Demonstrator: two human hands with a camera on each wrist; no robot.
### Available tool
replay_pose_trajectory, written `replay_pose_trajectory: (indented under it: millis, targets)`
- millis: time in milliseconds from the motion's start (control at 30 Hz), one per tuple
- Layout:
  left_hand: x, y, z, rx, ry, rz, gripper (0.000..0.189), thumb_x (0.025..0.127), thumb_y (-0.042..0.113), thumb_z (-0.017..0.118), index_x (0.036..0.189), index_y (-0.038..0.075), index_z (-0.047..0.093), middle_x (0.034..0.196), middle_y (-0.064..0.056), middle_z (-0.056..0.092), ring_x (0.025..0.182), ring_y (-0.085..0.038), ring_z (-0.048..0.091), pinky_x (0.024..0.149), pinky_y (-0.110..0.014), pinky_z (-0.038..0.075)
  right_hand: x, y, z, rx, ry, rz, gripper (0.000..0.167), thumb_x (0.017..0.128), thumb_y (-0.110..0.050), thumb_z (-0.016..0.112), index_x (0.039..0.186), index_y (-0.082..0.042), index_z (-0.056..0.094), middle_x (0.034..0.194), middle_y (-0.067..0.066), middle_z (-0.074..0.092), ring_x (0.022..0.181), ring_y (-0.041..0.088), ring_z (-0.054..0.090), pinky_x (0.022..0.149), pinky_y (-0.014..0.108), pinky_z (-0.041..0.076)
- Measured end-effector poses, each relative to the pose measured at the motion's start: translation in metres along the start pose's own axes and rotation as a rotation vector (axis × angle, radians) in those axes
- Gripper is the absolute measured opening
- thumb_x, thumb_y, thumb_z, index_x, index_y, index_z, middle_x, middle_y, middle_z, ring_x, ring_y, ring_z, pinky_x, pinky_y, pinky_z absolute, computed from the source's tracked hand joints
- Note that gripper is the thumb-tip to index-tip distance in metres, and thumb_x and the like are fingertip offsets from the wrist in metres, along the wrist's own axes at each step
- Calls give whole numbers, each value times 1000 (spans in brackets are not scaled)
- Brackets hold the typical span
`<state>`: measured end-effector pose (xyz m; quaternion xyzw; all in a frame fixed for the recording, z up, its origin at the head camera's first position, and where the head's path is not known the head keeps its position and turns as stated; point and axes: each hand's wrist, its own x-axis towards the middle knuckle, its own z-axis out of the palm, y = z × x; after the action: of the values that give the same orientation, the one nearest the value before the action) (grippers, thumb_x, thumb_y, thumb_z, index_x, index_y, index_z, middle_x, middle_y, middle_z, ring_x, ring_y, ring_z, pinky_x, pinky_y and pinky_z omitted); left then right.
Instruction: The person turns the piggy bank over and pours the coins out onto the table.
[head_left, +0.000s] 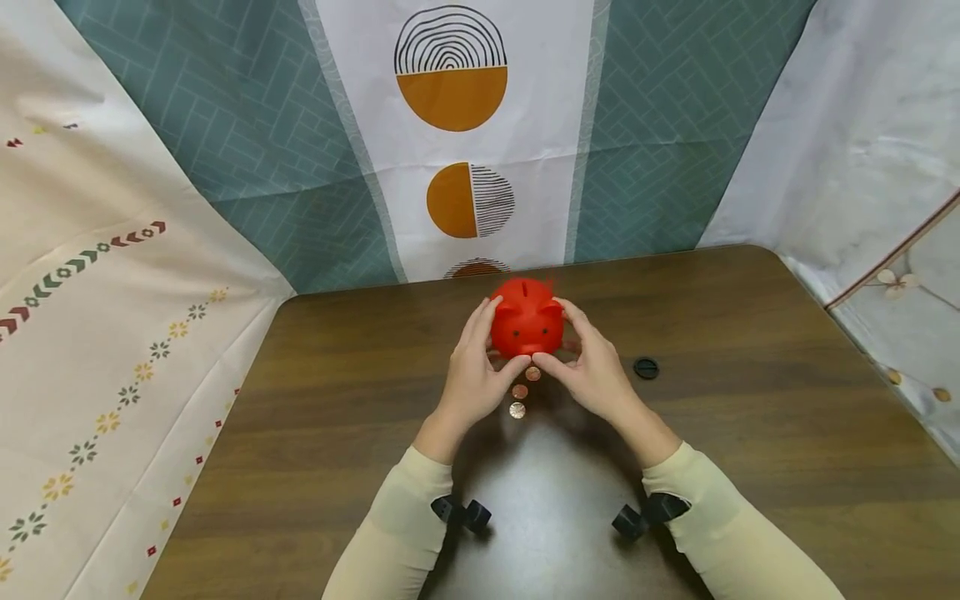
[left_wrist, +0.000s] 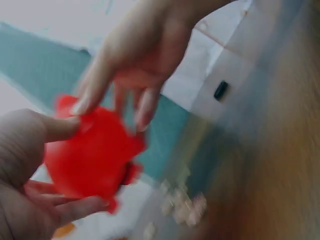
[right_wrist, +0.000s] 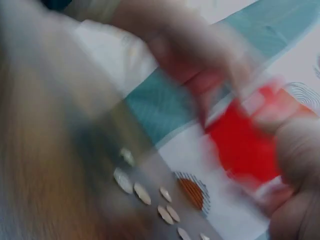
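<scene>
Both hands hold a red piggy bank (head_left: 527, 317) between them, above the far part of the table. My left hand (head_left: 474, 367) grips one side with its fingers, its thumb at the snout. Against the opposite side, my right hand (head_left: 596, 371) has its fingers and thumb curved the same way. The bank's coin slot faces up in the head view. Below it, several coins (right_wrist: 122, 181) lie on the table, partly hidden by the hands and bank in the head view. Blur softens the bank in both wrist views.
A round black plug (head_left: 646, 368) lies on the wooden table (head_left: 337, 467), right of the right hand. Patterned cloths (head_left: 262, 125) hang behind the table and along its sides. A black wrist camera (head_left: 477, 517) sits at the left sleeve, another at the right.
</scene>
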<state>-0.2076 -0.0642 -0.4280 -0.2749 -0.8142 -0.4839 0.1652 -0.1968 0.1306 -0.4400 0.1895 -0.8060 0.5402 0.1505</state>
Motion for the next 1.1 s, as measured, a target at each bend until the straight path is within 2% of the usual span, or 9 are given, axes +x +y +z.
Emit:
replay_pose_trajectory:
  millis: [67,133,400,500,633,700,767,900,1100]
  targets:
    - [0,-2,0,26,-46,-73,82,81,19,78,149,14,32,147,-4,37,97,-22,62,73,-35,58,1,2,0,0,-59,78,79,82,-31,77,147,-24,34,140,7,48,112,28,58,79,44,56]
    - [-1,-4,-1,37,-82,-127,82,82,20,78,149,15,31,145,-1,38,91,-21,63,72,-34,58,2,4,0,0,-90,114,78,82,-34,76,147,-24,34,139,8,49,114,26,55,82,45,55]
    - [-2,-7,-2,52,-107,-163,83,83,21,77,150,16,29,147,0,36,96,-22,61,75,-35,57,1,6,4,-14,-92,136,79,82,-34,76,148,-23,33,138,10,49,106,30,61,78,44,56]
    - [-1,-5,-1,33,-70,-103,82,82,19,77,150,15,30,149,-2,34,101,-22,60,77,-37,57,0,5,3,-36,-45,68,78,82,-30,78,147,-24,35,137,8,50,105,28,62,75,40,58]
    - [2,1,-1,-42,29,68,81,79,12,79,146,13,35,154,-8,26,114,-26,58,85,-39,54,0,0,0,-35,89,-134,78,77,-15,82,144,-16,41,144,8,44,106,30,63,72,38,58]
    - [3,3,-1,-45,43,88,81,78,12,80,146,12,36,155,-8,25,112,-25,59,85,-38,54,0,-2,-2,-13,106,-148,79,75,-12,83,143,-15,42,145,8,43,104,31,65,72,36,58]
    - [3,3,0,-22,7,41,81,79,13,80,146,12,35,153,-7,27,110,-23,60,85,-36,54,-1,1,-2,17,66,-77,79,76,-11,82,144,-15,41,143,11,45,101,33,65,70,36,58]
    - [2,-2,0,6,-87,-108,83,80,14,79,148,14,32,151,-4,31,97,-21,64,78,-34,57,-3,8,0,41,-32,104,79,80,-17,79,147,-21,37,139,11,49,96,35,66,67,33,58]
    - [1,-4,-1,-14,-104,-163,84,80,14,78,149,18,30,151,-1,30,94,-23,64,73,-37,58,-3,9,2,33,-41,124,78,80,-26,79,147,-27,37,138,6,49,98,33,66,67,31,58]
